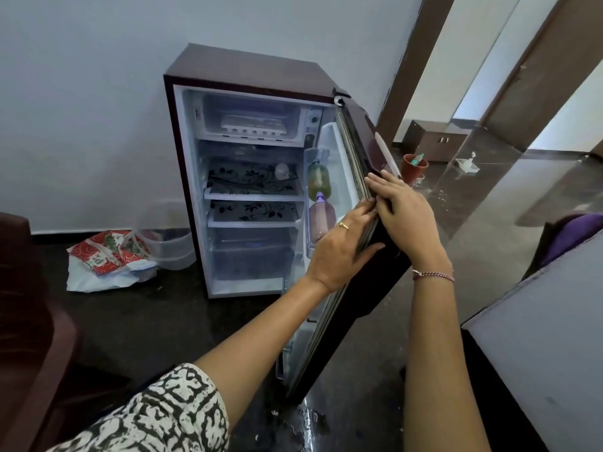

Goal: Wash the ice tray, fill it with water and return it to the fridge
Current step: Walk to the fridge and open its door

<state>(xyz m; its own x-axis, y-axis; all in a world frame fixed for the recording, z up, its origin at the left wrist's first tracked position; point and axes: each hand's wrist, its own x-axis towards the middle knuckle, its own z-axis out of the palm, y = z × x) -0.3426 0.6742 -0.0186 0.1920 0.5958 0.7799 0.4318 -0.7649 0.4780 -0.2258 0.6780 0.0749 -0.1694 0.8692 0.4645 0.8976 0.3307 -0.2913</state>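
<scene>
Glossy fridge door (365, 138), white plastic ice tray (253, 123), polished, reflective stone-like floor (489, 223).

We see the white ice tray (253, 123) lying flat in the top compartment (208, 125) of the small maroon fridge (248, 70). The fridge stands upright, its door (363, 132) swung wide open to the right.
</scene>
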